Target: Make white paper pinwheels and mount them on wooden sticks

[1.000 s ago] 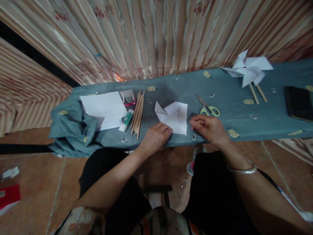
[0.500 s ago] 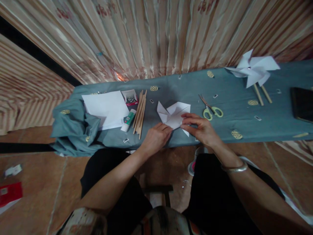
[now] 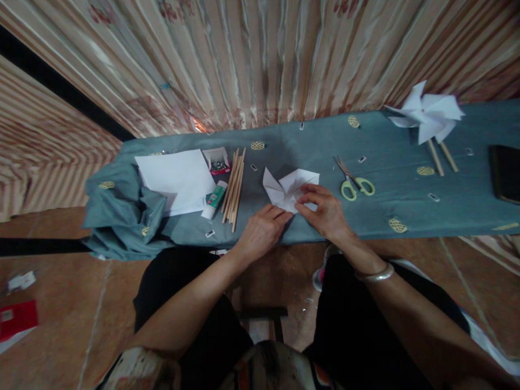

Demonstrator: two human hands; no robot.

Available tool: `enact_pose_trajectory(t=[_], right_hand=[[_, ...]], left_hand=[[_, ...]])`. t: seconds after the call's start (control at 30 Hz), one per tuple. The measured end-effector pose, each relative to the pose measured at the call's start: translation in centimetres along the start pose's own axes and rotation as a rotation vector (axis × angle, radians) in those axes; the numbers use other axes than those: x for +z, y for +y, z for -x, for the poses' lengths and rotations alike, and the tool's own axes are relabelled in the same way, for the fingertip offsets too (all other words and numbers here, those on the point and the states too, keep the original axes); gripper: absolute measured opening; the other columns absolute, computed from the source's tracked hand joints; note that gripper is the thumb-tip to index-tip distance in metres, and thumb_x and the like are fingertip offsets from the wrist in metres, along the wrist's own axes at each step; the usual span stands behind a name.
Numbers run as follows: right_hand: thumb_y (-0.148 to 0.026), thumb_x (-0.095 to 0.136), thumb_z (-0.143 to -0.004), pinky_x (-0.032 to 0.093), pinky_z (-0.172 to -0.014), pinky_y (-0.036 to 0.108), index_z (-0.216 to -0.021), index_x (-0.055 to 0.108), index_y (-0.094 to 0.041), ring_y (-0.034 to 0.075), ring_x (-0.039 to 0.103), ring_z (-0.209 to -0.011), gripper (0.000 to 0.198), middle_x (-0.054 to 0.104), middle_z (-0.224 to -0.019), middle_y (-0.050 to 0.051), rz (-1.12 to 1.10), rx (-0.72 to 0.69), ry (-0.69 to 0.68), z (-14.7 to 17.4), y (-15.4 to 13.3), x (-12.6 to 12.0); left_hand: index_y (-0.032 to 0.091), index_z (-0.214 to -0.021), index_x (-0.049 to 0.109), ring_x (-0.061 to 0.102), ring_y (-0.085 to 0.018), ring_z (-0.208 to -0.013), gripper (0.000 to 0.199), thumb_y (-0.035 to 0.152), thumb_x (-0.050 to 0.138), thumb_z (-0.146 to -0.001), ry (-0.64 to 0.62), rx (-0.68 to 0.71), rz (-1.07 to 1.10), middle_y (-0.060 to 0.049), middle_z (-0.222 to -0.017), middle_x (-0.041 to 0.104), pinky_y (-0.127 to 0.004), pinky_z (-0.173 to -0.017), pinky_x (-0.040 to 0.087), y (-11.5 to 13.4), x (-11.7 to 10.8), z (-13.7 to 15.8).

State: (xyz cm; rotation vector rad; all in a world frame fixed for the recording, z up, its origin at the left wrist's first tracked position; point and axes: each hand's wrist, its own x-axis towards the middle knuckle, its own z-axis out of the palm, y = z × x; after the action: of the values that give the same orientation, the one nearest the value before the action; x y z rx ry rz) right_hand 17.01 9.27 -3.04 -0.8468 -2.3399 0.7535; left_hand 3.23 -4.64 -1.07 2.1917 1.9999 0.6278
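A white paper pinwheel (image 3: 298,179), with some of its blades folded inward, lies on the cloth-covered table in front of me. My left hand (image 3: 266,227) has its fingers closed on the pinwheel's near left edge. With thumb and forefinger, my right hand (image 3: 319,208) pinches a paper flap from the right side, close to the middle. Its fingers hide part of that flap. Right of the hands lie scissors (image 3: 352,181) with yellow-green handles. To the left are several wooden sticks (image 3: 233,189) and a green and white glue stick (image 3: 214,199).
White paper sheets (image 3: 174,176) and a small box of metal pins (image 3: 218,162) are on the left. Pinwheels (image 3: 430,114) on wooden sticks lie at the back right, near a dark flat object (image 3: 506,173). A striped curtain (image 3: 260,59) hangs behind the table.
My right hand has moved left, bringing the right-hand flap inward toward the pinwheel's middle. My left hand has shifted slightly right along the near edge. The view has turned a little.
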Motion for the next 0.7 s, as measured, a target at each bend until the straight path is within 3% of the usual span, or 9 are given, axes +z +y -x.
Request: enact_pose_trajectory(t=[0.7], right_hand=[[-0.024,0.066,-0.075,0.048,-0.097,0.048,-0.074,0.069,-0.022,0.029,0.064,-0.108,0.004,0.069,-0.111,0.012,0.02,0.023,0.032,0.05,-0.32,0.49]], left_hand=[[0.018,-0.109,0.07,0.066,-0.019,-0.096,0.028,0.012,0.05,-0.09,0.032,-0.152,0.263,-0.007,-0.103,0.072,-0.033,-0.088,0.053,-0.83,0.6,-0.72]])
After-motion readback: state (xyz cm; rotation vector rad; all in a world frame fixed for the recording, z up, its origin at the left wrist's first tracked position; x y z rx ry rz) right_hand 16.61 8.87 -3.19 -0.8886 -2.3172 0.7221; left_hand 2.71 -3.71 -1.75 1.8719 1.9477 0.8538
